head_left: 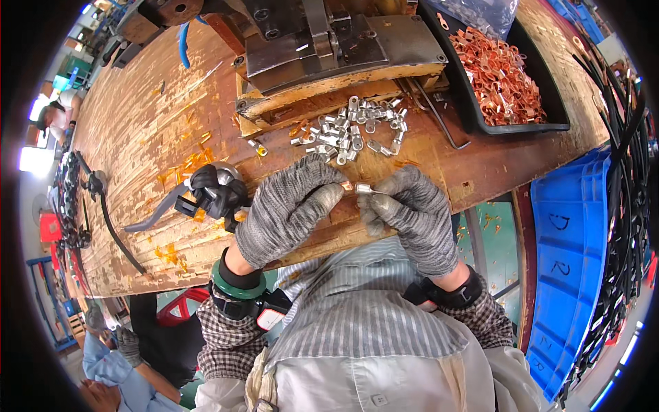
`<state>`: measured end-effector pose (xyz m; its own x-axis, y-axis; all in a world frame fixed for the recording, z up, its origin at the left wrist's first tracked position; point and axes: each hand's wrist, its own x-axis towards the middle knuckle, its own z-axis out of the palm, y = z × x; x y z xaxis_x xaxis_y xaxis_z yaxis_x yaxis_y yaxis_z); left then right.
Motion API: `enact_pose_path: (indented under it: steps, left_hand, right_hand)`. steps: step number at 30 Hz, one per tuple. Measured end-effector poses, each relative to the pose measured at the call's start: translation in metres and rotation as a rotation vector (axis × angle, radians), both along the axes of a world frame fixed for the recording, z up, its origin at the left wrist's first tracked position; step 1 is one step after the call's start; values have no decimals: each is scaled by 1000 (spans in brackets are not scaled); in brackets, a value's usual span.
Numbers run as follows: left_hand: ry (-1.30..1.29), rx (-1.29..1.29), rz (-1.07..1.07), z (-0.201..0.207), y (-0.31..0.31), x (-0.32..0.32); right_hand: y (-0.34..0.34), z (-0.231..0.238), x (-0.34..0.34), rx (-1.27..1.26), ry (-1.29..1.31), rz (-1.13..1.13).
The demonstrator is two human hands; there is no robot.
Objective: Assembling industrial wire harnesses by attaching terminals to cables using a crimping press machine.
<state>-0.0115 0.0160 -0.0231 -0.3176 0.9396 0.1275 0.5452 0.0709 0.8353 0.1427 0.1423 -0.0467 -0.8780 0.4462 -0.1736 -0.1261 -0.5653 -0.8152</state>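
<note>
At the frame's centre, the left hand (285, 209) pinches a small copper-coloured piece (347, 185), the right hand (417, 214) a silver cable lug (363, 188) just beside it. Bringing their ends together seems in hand; the next move likely calls for steady alignment.

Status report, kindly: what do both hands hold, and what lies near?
Left hand pinching small copper-coloured piece. Right hand pinching silver lug. Loose silver lugs piled just beyond both hands.

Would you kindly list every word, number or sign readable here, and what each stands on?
Blue crate: large dark letters on its side are legible, but I won't copy them.
White patch near the left wrist: any print is too small to read.
</note>
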Motion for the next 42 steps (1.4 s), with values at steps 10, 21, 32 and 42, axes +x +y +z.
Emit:
enact_pose_path:
  steps: [10,21,32,42]
  left_hand:
    - [386,84,-111,-2,-2,-1]
    - [455,155,-81,-12,2,2]
    - [291,115,-60,-11,2,1]
    - [248,15,18,5,-3,5]
  right_hand:
    - [0,-2,-4,-62,23,7]
    - [6,-8,-5,-48,21,16]
    - [27,-1,-7,1027,-22,90]
    - [20,19,-17,391,-330,390]
